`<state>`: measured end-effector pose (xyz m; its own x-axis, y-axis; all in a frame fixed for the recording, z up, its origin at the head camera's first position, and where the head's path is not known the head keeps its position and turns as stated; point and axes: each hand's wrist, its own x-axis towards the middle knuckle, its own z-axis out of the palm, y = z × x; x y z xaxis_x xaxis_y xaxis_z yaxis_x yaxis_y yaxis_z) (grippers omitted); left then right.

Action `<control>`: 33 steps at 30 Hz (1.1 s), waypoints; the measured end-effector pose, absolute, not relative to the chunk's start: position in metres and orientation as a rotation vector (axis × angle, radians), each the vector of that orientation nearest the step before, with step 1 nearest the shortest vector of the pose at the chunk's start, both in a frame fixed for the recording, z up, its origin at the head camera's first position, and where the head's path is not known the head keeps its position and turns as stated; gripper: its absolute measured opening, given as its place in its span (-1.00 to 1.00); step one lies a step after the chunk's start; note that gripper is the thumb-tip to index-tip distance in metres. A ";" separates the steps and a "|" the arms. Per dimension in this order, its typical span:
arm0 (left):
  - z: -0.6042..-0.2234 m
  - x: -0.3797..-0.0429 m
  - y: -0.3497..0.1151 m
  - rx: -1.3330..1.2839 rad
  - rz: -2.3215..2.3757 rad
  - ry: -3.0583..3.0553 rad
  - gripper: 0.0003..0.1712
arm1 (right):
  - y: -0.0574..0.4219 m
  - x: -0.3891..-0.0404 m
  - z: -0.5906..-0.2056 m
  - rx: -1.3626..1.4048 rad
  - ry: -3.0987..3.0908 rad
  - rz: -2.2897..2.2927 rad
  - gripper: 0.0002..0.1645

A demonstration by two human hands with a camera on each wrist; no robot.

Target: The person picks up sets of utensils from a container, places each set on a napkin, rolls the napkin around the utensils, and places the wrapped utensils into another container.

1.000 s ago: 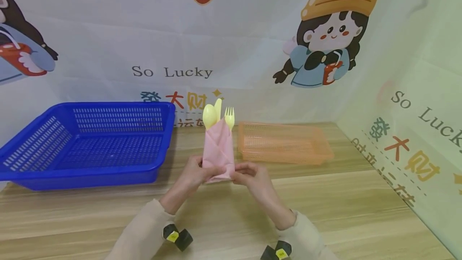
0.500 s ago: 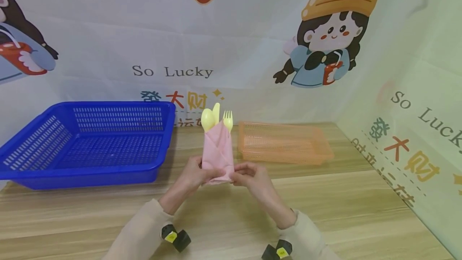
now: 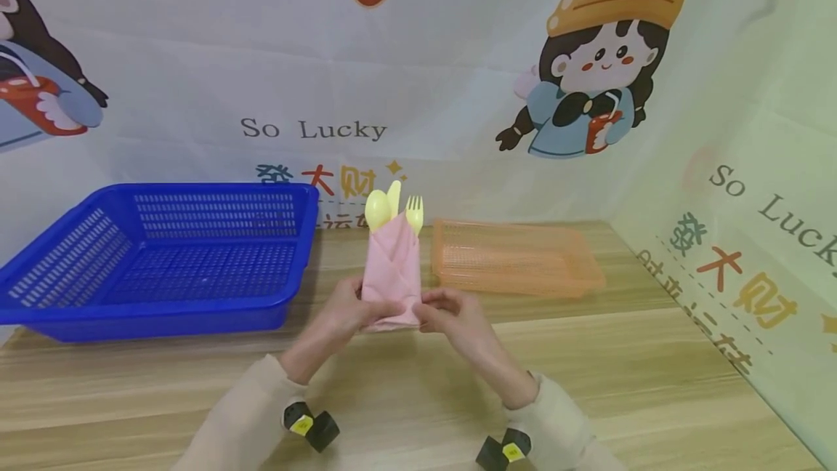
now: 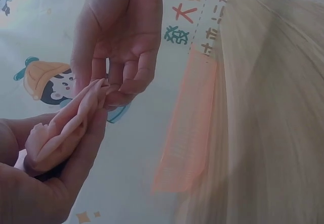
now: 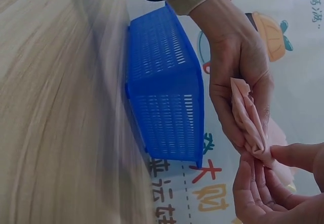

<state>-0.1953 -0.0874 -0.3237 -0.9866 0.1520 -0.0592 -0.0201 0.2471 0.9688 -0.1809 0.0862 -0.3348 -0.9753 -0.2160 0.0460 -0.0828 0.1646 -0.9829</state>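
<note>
In the head view a folded pink napkin (image 3: pixel 392 260) stands upright above the table, wrapped round pale yellow cutlery. A spoon (image 3: pixel 377 211), a knife (image 3: pixel 394 196) and a fork (image 3: pixel 415 214) poke out of its top; their lower parts are hidden inside. My left hand (image 3: pixel 341 315) grips the lower left of the bundle, thumb across the front and fingers behind. At the lower right edge, my right hand (image 3: pixel 459 322) pinches the napkin between thumb and fingers. The right wrist view shows the creased bottom folds of the napkin (image 5: pixel 248 118) between both hands.
On the left of the wooden table (image 3: pixel 588 376) sits a large blue plastic basket (image 3: pixel 216 317). A shallow orange basket (image 3: pixel 516 283) lies behind the right hand. A printed cloth (image 3: pixel 445 78) hangs along the back and right side.
Both hands and the wrapped bundle have dipped slightly, come back up and shifted a little to the left. The grip on the napkin stays much the same.
</note>
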 end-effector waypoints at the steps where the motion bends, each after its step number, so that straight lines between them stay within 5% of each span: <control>1: -0.322 -0.195 -0.089 0.128 1.830 2.363 -0.59 | 0.086 -0.181 -0.334 -0.306 2.312 -1.937 -0.69; 18: -0.281 -0.202 -0.137 0.090 1.779 2.330 -0.55 | 0.059 -0.205 -0.302 -0.659 2.093 -1.855 -0.68; 33: -0.255 -0.258 -0.232 -0.126 1.701 2.160 -0.66 | 0.005 -0.245 -0.287 -0.518 2.274 -1.655 -0.66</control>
